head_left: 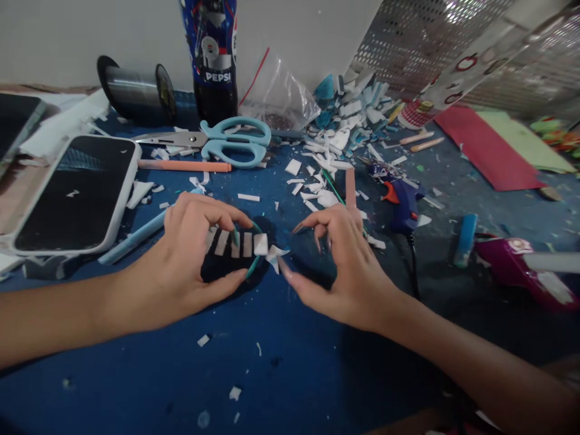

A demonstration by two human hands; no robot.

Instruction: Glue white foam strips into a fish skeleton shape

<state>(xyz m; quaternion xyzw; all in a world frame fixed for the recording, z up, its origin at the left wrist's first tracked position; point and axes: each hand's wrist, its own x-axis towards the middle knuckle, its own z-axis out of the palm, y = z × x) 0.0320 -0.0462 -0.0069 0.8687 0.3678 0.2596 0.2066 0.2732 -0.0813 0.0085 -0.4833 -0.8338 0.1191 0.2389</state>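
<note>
Head view, two hands (188, 248) (356, 272), one pinched white square (260, 244), one bottle (215, 60)

Left fingers (230, 284) pinching white square (260, 244), right fingers (302, 286) parted at pale scrap (274, 256)

We log 1 small white square (260, 244), broad face up. Left of the square: spaced row of pale strips (247, 244), roughly parallel. Just right of the square: 1 jagged white-and-bluish scrap (274, 255).
</note>
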